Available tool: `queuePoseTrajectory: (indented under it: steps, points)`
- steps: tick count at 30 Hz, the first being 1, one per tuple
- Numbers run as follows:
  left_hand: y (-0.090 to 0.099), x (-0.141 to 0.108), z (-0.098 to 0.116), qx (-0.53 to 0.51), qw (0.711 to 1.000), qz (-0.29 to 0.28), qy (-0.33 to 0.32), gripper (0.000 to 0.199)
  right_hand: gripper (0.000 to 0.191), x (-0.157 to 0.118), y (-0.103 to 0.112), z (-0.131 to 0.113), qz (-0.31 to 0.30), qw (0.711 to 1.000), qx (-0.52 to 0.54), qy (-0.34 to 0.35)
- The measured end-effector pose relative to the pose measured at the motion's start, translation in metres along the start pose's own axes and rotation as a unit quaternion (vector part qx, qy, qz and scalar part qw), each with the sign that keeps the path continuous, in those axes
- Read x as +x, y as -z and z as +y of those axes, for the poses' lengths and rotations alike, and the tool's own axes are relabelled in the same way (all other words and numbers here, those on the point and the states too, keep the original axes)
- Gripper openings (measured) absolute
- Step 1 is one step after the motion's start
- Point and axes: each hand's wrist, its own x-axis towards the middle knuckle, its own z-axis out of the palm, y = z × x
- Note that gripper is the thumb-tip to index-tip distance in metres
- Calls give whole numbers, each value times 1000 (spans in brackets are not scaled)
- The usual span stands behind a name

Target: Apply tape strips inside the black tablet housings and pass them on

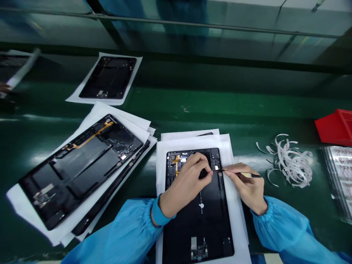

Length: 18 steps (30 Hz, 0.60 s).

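Directly in front of me lies an opened tablet back housing [214, 220] on white paper sheets [239, 227]. My left hand [189, 176] is over its upper part, thumb and forefinger pinched; whatever is between the fingertips is too small to make out. In my right hand [247, 187] is a pair of tweezers [243, 174], gripped like a pen. Their tip points at the housing's upper right corner, close to a small white square part [216, 167] and my left fingertips. An orange flex cable [176, 164] shows beside my left hand, partly covered by it.
At left is a tilted stack of tablet housings [82, 168] with paper between them. Another housing [110, 77] lies farther back. Right of me are curled white strips [294, 161], a red bin [335, 128] and clear plastic trays [341, 179]. Another person's hand [4, 88] shows far left.
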Motion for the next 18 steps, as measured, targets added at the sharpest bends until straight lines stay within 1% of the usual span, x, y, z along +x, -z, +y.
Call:
queuePoseTrajectory:
  steps: [3,8,11,14,16,18]
  points:
    - [0,0,-1,1,1000,-3,1,14,9,-1,1,2,6,1000,9,2]
    - [-1,1,-1,0,1000,-3,-1,14,11,0,0,-1,-22,1000,7,8]
    - [-1,1,-1,2,1000,0,1,14,12,2,0,-3,-22,999,20,18]
    - [-1,1,-1,3,1000,0,2,14,14,2,0,-3,-23,999,20,11]
    - [-1,1,-1,3,1000,1,-1,14,18,2,2,-3,-42,999,9,25]
    - [-2,1,-1,4,1000,0,-2,13,25,2,5,-3,-87,994,0,61]
